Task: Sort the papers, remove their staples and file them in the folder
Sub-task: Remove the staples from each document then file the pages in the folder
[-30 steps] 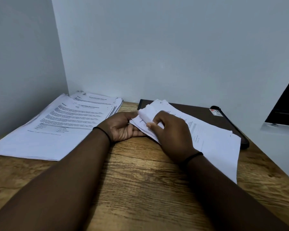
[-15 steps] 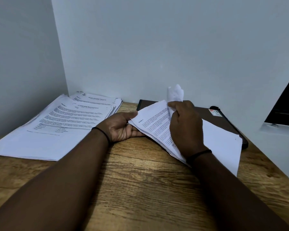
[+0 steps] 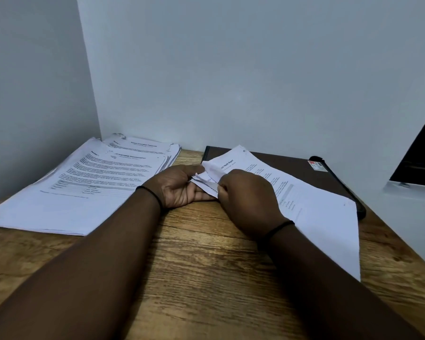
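Observation:
A stapled set of white papers [image 3: 314, 212] lies slanted across the desk's middle right, partly over a dark brown folder [image 3: 295, 165]. My left hand [image 3: 182, 187] lies palm up under the set's top left corner and holds it with thumb and fingers. My right hand [image 3: 248, 200] pinches the folded-up corner sheets just beside the left hand. The staple itself is hidden by my fingers.
Two overlapping stacks of printed papers [image 3: 84, 185] fill the left of the wooden desk [image 3: 206, 278], up against the corner walls. A dark window frame [image 3: 420, 158] shows at the right edge.
My right hand had lifted the top sheets up and back; it has now come down and forward to the corner, and the sheets lie flat again. The left hand stayed put.

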A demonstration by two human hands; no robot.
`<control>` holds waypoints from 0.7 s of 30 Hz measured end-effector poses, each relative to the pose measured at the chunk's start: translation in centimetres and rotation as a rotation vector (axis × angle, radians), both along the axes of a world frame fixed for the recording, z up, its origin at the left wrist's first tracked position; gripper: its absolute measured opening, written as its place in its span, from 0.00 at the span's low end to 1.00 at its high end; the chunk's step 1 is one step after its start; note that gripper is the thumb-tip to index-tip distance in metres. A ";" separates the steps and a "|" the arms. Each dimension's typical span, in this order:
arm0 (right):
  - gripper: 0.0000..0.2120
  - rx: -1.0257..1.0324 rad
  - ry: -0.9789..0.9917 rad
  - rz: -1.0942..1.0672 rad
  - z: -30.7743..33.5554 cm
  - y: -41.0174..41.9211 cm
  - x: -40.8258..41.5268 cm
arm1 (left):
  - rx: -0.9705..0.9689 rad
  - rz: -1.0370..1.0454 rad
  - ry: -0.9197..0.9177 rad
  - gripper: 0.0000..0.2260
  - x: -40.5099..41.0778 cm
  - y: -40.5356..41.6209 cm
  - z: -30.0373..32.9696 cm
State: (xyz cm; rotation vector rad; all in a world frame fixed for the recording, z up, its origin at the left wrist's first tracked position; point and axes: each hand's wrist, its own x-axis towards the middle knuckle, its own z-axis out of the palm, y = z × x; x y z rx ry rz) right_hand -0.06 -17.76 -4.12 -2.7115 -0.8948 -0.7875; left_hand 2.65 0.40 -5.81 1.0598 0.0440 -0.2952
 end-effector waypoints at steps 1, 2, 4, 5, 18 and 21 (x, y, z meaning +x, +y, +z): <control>0.13 0.037 0.022 -0.003 -0.1 -0.1 0.1 | -0.007 -0.010 0.000 0.13 -0.1 -0.1 0.1; 0.12 0.096 0.070 0.012 -0.2 -0.1 0.1 | -0.017 -0.014 0.003 0.13 -0.2 -0.1 0.1; 0.12 0.280 0.193 0.053 -0.4 -0.4 0.2 | -0.020 0.002 0.016 0.13 -0.2 -0.1 0.2; 0.12 0.381 0.235 0.067 -0.5 -0.6 0.2 | -0.011 0.006 0.018 0.13 -0.2 0.0 0.2; 0.18 0.673 -0.042 -0.105 0.3 -2.2 1.7 | 0.017 0.036 0.024 0.12 -0.1 0.1 0.1; 0.16 0.531 -0.002 -0.071 0.4 -1.7 1.4 | 0.010 0.044 0.028 0.13 0.0 0.1 0.1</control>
